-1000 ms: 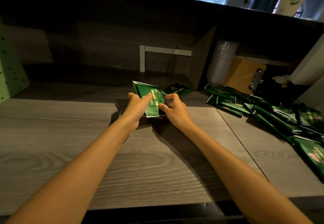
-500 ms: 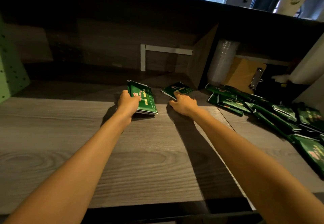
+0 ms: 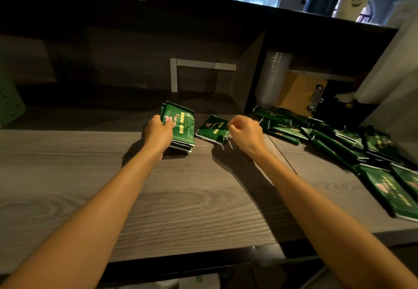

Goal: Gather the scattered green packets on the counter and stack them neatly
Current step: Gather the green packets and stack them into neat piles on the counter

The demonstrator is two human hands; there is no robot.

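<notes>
A small stack of green packets (image 3: 182, 125) rests on the wooden counter (image 3: 90, 175) near its back. My left hand (image 3: 158, 133) grips the stack's left side, thumb on the top packet. Just to the right lies a single green packet (image 3: 211, 128), tilted. My right hand (image 3: 245, 131) has its fingers curled and pinches that packet's right edge. Several more green packets (image 3: 334, 139) lie scattered in a loose heap along the counter's right side, reaching toward the front edge.
A dark vertical divider (image 3: 248, 73) stands behind the single packet. Right of it are a sleeve of clear plastic cups (image 3: 272, 78) and a brown clipboard (image 3: 298, 94). A pale green perforated box (image 3: 9, 103) sits at the far left.
My right hand left the stack, reached right to the lone packet and now pinches its edge. My left hand slid the stack slightly left and kept hold of it.
</notes>
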